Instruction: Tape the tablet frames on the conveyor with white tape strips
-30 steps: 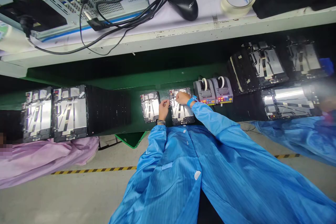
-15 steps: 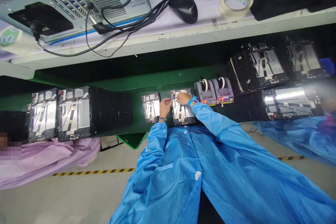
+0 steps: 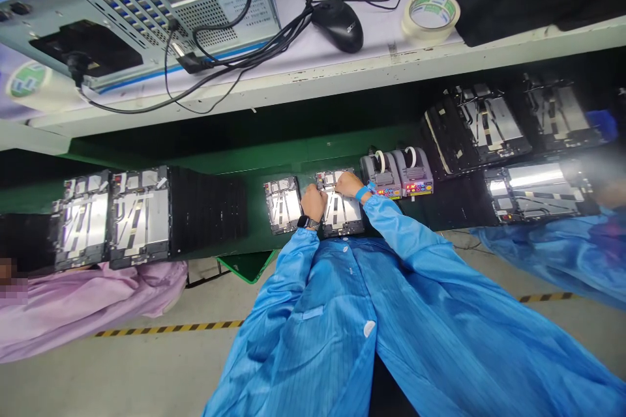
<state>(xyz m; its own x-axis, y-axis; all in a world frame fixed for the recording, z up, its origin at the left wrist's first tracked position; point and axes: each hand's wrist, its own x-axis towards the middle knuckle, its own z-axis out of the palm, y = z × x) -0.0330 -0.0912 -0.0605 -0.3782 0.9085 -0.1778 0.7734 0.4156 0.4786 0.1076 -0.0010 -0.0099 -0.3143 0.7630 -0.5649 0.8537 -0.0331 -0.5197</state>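
Observation:
In front of me lies an opened flat electronic device, like a tablet (image 3: 341,212), with silver panels and dark strips. My left hand (image 3: 313,201), wearing a watch, is curled closed over its left edge; the fingertips are mostly hidden. My right hand (image 3: 347,184), with a blue wristband, bends down over the upper part of the same tablet, fingers pressed together. Whatever either hand pinches is too small to make out. A second opened tablet (image 3: 282,207) lies just left of my left hand.
Two grey tape dispensers (image 3: 415,177) stand right of my hands. Stacked tablets (image 3: 139,215) line the bench on the left, with more (image 3: 493,120) at the right. Co-workers' sleeves, pink (image 3: 122,293) and blue (image 3: 548,247), reach in. A white shelf (image 3: 313,78) crosses above, holding a computer (image 3: 215,6).
My left hand has turned over and moved slightly right, more over the tablet's edge, its fingers now curled. My right hand stays near the tablet's top. The whole view has shifted slightly.

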